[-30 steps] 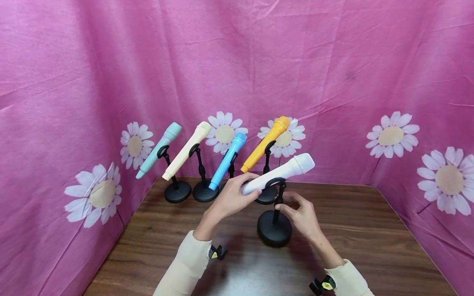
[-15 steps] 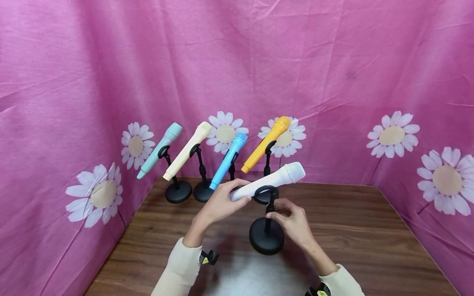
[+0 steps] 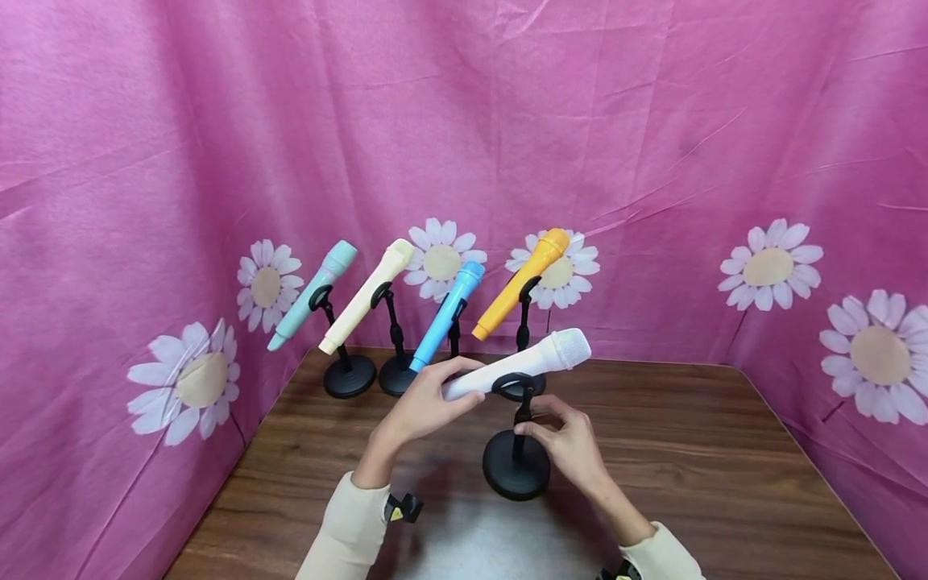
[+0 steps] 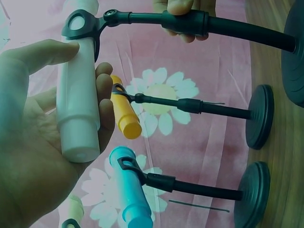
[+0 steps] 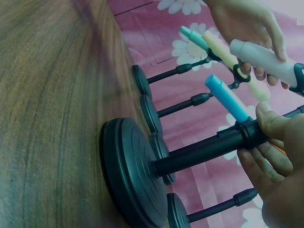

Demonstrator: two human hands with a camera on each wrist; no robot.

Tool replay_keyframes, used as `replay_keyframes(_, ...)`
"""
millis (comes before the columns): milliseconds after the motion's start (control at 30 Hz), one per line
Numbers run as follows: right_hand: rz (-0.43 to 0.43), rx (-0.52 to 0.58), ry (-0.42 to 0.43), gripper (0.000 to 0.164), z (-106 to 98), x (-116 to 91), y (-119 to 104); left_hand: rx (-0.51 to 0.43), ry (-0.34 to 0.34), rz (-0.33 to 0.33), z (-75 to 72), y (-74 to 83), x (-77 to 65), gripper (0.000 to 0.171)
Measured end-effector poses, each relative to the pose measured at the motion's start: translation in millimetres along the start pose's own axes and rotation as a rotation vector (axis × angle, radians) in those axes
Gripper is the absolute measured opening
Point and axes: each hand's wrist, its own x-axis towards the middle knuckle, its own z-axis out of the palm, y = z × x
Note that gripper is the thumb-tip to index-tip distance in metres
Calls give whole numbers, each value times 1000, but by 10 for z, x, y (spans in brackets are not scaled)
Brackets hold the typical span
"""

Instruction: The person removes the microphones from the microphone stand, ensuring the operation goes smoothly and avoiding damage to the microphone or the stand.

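Observation:
My left hand point(image 3: 428, 404) grips the tail end of a white microphone point(image 3: 518, 364), its thumb lying along the body in the left wrist view. The microphone sits tilted in the clip of a black desktop stand point(image 3: 516, 466), head end up to the right. My right hand point(image 3: 569, 443) pinches the collar on that stand's pole between thumb and fingers. In the right wrist view the round base point(image 5: 135, 173) stands close over the wooden table.
Behind, a row of black stands bears a mint microphone point(image 3: 313, 295), a cream microphone point(image 3: 366, 296), a blue microphone point(image 3: 447, 316) and an orange microphone point(image 3: 520, 283). A pink flowered cloth point(image 3: 464, 121) hangs around the wooden table point(image 3: 689, 451).
Both hands have moved left and towards me with the white microphone and its stand, slowing lately. The row of stands behind has stayed put.

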Motion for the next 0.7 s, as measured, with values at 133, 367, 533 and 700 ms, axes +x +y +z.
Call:
replay_keyframes(133, 9, -12, -3, 28, 18, -10, -2, -5, -12, -13, -14, -21, -18, 33)
replay_keyframes(367, 7, -45, 1, 30, 47, 0, 19, -7, -16, -20, -27, -70, -39, 35)
replay_keyframes(533, 4, -47, -1, 30, 62, -6, 25, 12, -33, -19, -46, -64, -41, 35)
replay_keyframes(700, -18, -88, 4, 30, 64, -12, 28, 46, -59, -4, -77, -29, -33, 36)
